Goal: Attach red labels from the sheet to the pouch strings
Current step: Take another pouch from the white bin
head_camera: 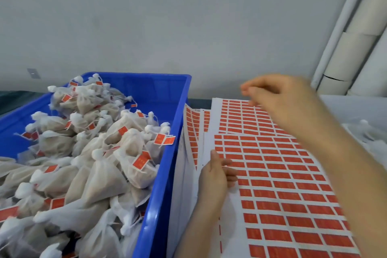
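A top sheet of red labels [289,195] lies on a stack to the right of the bin. My left hand [217,176] grips its left edge, thumb on top and fingers curled at the margin. My right hand [278,98] hovers, blurred, above the far sheet of red labels [240,117]. Its fingers are loosely curled and I see nothing in them. Several white mesh pouches [88,153], many with a red label on the string, fill the blue bin [165,174] on the left.
More label sheets [191,123] curl up against the bin's right wall. A grey wall stands behind. White pipes or tubes [343,58] lean at the back right. Blurred white pouches [364,132] lie at the far right beyond my right arm.
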Motion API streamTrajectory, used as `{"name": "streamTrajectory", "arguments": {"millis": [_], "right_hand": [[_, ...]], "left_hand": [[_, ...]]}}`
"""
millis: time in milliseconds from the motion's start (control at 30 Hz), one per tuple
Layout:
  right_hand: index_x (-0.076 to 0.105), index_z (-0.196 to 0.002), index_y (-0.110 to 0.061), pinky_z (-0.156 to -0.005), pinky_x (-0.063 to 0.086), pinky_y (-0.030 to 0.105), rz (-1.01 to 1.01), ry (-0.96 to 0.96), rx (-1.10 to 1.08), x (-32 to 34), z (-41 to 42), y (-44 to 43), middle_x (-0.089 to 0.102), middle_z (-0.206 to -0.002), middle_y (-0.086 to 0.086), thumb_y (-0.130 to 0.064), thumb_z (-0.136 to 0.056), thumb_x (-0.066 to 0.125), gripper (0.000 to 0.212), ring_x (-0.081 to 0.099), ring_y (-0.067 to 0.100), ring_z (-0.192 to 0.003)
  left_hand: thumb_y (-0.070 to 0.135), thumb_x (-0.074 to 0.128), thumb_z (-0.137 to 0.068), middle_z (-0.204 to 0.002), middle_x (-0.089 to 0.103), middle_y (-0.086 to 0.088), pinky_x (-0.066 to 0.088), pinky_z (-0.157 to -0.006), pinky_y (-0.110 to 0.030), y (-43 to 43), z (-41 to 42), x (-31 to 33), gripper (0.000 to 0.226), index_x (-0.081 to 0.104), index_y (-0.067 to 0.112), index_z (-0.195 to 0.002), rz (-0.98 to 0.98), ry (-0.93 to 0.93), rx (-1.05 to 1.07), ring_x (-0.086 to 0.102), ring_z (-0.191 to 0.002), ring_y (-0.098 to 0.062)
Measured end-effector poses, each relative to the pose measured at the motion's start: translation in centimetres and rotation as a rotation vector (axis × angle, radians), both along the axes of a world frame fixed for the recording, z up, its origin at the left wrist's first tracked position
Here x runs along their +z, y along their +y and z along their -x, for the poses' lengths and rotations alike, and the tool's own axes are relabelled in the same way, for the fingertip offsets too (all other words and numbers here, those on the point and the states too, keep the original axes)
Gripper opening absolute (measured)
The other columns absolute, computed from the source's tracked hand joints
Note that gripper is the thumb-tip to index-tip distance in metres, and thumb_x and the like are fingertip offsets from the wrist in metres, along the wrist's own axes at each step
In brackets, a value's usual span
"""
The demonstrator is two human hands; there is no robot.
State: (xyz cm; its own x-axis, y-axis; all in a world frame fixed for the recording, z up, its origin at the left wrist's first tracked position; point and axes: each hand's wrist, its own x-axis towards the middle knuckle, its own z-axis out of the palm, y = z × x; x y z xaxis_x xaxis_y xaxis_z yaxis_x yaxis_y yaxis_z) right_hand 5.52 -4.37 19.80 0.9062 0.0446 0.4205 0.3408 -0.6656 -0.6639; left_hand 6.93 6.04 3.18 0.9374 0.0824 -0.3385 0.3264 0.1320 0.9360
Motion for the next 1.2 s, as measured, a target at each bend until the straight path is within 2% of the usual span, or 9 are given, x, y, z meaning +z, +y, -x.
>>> {"name": "streamTrajectory", "arguments": {"millis": [167,300,400,500,567,667,833,1000,1200], "right_hand": [[0.065,-0.096,-0.032,-0.071,0.042,0.025,0.273,0.216,-0.336,-0.5,0.3,-12.4,0.066,-0.098,-0.01,-0.03,-0.089,0.057,0.011,0.059,0.01,-0.086],[0.049,-0.132,-0.013,-0.096,0.035,0.032,0.506,0.503,-0.549,-3.3,-0.7,-20.3,0.052,-0.133,0.011,-0.027,-0.092,0.052,0.042,0.049,0.029,-0.118],[0.044,-0.135,-0.022,-0.097,0.039,0.033,0.529,0.677,-0.344,-6.6,-0.3,-22.6,0.048,-0.136,0.008,-0.028,-0.096,0.047,0.04,0.051,0.026,-0.115],[0.053,-0.115,-0.024,-0.08,0.047,0.022,0.628,0.867,-0.237,-9.3,0.6,-23.1,0.06,-0.112,-0.001,-0.04,-0.092,0.05,0.028,0.059,0.013,-0.094],[0.057,-0.089,-0.027,-0.067,0.045,0.018,0.755,0.795,-0.307,-9.4,0.5,-23.1,0.062,-0.093,-0.005,-0.039,-0.091,0.053,0.013,0.057,0.01,-0.08],[0.054,-0.061,-0.021,-0.074,0.046,0.032,0.708,0.607,-0.496,-8.8,-0.1,-23.1,0.062,-0.08,0.003,-0.028,-0.088,0.057,0.028,0.053,0.021,-0.077],[0.067,-0.073,-0.013,-0.081,0.044,0.034,0.496,0.47,-0.586,-8.1,0.0,-22.5,0.066,-0.096,0.012,-0.03,-0.092,0.055,0.028,0.056,0.029,-0.091],[0.062,-0.069,-0.012,-0.065,0.042,0.033,0.305,0.279,-0.581,-6.7,0.6,-21.9,0.065,-0.065,0.012,-0.014,-0.091,0.056,0.023,0.059,0.03,-0.069],[0.06,-0.077,-0.02,-0.059,0.041,0.034,0.248,-0.135,-0.597,-3.2,2.4,-18.6,0.064,-0.07,0.006,-0.03,-0.086,0.05,0.016,0.055,0.033,-0.072]], "left_hand": [[0.053,0.03,-0.095,-0.064,0.071,0.009,0.05,-0.063,-0.02,-0.4,0.7,-1.2,0.051,0.066,0.019,-0.085,-0.108,-0.112,0.021,0.069,-0.061,-0.009],[0.052,0.031,-0.095,-0.065,0.071,0.007,0.051,-0.068,-0.023,-0.5,0.9,-1.2,0.05,0.067,0.019,-0.084,-0.136,-0.117,0.044,0.07,-0.064,-0.013],[0.048,0.031,-0.096,-0.061,0.07,0.006,0.049,-0.062,-0.021,-0.6,0.7,-0.8,0.049,0.067,0.017,-0.084,-0.148,-0.109,0.056,0.069,-0.061,-0.013],[0.048,0.031,-0.096,-0.062,0.07,0.008,0.047,-0.059,-0.019,-0.6,0.7,-0.8,0.048,0.067,0.018,-0.084,-0.163,-0.118,0.044,0.069,-0.059,-0.011],[0.047,0.031,-0.096,-0.062,0.07,0.008,0.047,-0.059,-0.019,-0.6,0.8,-0.9,0.048,0.067,0.019,-0.084,-0.169,-0.132,0.049,0.069,-0.059,-0.01],[0.046,0.031,-0.097,-0.063,0.071,0.007,0.048,-0.06,-0.02,-0.5,0.8,-0.9,0.047,0.067,0.018,-0.084,-0.176,-0.139,0.036,0.069,-0.06,-0.011],[0.046,0.032,-0.097,-0.065,0.072,0.005,0.049,-0.062,-0.021,-0.3,0.8,-0.8,0.047,0.067,0.018,-0.085,-0.17,-0.142,0.017,0.069,-0.064,-0.015],[0.044,0.033,-0.098,-0.064,0.071,0.005,0.051,-0.064,-0.023,-0.3,0.7,-0.7,0.045,0.067,0.018,-0.084,-0.173,-0.147,0.003,0.069,-0.066,-0.016],[0.037,0.042,-0.098,-0.067,0.071,0.009,0.051,-0.063,-0.02,-0.3,1.0,-0.7,0.031,0.065,0.022,-0.084,-0.194,-0.188,-0.003,0.069,-0.068,-0.013]]}}
